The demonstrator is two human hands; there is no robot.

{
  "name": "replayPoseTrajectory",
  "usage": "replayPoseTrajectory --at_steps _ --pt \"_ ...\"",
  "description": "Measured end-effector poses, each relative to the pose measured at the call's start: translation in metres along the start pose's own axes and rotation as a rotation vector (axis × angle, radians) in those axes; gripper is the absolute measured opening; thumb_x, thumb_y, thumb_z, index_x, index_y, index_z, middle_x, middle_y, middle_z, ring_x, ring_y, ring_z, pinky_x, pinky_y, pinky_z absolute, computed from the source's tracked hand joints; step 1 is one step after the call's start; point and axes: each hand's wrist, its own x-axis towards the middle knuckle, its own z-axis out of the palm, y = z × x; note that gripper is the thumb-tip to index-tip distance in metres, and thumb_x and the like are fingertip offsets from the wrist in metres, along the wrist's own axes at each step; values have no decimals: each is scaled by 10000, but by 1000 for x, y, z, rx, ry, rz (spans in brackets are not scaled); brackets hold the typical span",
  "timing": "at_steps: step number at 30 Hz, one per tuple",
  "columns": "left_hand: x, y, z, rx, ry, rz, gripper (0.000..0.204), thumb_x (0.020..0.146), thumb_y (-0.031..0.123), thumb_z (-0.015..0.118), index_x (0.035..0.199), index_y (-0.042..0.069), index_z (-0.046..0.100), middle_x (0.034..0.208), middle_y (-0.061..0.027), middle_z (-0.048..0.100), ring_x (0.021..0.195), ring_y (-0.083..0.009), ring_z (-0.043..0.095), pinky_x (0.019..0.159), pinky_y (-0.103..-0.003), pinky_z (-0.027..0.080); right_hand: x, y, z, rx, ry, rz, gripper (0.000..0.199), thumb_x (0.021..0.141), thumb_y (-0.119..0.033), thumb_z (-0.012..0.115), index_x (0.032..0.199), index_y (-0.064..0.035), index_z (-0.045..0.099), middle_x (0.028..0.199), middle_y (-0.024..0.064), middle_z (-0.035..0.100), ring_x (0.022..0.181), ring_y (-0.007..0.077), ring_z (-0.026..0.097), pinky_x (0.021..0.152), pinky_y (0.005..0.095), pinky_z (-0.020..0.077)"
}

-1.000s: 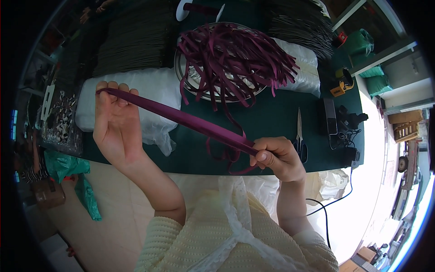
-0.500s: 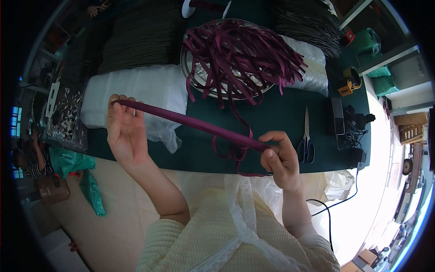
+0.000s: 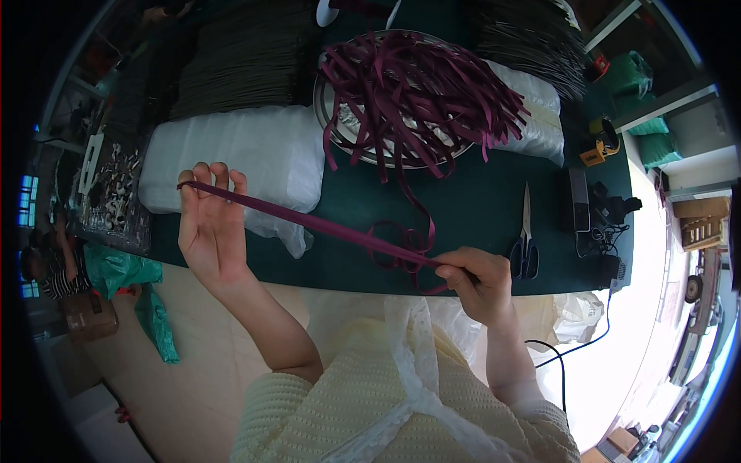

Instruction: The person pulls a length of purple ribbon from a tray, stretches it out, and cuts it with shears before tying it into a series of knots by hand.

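Note:
A purple ribbon (image 3: 309, 221) is stretched between my two hands, slanting down to the right above the table. Its left end is pinched at the fingertips of my left hand (image 3: 214, 224), whose palm faces up with the other fingers spread along it. My right hand (image 3: 480, 284) is closed round the ribbon's right part, thumb and forefinger pressed together. From there a thin ribbon tail (image 3: 421, 210) loops over the table and runs up toward a round metal tray (image 3: 340, 145). Over that tray lies a big heap of purple ribbon strips (image 3: 409, 85), hiding much of its inside.
Scissors (image 3: 526, 239) lie right of my right hand, beside a black box with cables (image 3: 577, 202). White plastic-wrapped bundles (image 3: 231, 154) flank the tray. Behind are dark wire-like bundles (image 3: 239, 69) and a white spool (image 3: 327, 12). At far left, a person (image 3: 65, 262) and green bags (image 3: 120, 274).
My right hand has turned over and shifted slightly left, its fingers closing further on the ribbon. The ribbon looks narrower and twisted now. My left hand has moved a little left and down.

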Motion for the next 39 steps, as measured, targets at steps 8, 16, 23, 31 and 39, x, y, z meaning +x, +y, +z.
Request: replayPoseTrajectory --at_steps 8,16,23,31,39 --pt "-2 13 -12 -145 -175 -79 115 926 75 465 1038 57 449 988 -58 547 972 -203 494 907 -362 400 -1 1 -6 248 -154 198 122 865 -28 551 932 35 631 632 40 571 544 68 493 473 214 375" --pt "1 19 -9 -272 -263 -112 73 931 65 449 1002 71 432 960 -39 526 893 -170 465 828 -306 416 -4 8 -8 470 -159 248 167 883 -25 492 959 59 615 630 31 577 542 52 484 474 192 361" --pt "-3 21 -4 -242 -286 -92 95 918 49 468 998 80 427 946 -28 517 866 -166 449 825 -308 415 -7 10 -6 547 -28 347 144 876 -20 523 946 49 627 712 66 638 627 70 577 544 166 429" --pt "-5 22 0 -213 -390 36 118 898 33 496 983 90 437 935 -13 535 852 -160 445 790 -299 406 -5 6 -4 449 -12 337 108 854 4 561 923 34 639 806 86 632 686 69 581 576 166 443" --pt "3 22 -11 -228 -164 -64 76 916 52 474 986 25 462 955 -50 535 874 -172 464 811 -302 413 -3 12 -6 180 -100 -46 109 790 46 600 878 11 656 732 56 542 596 62 493 489 194 377"
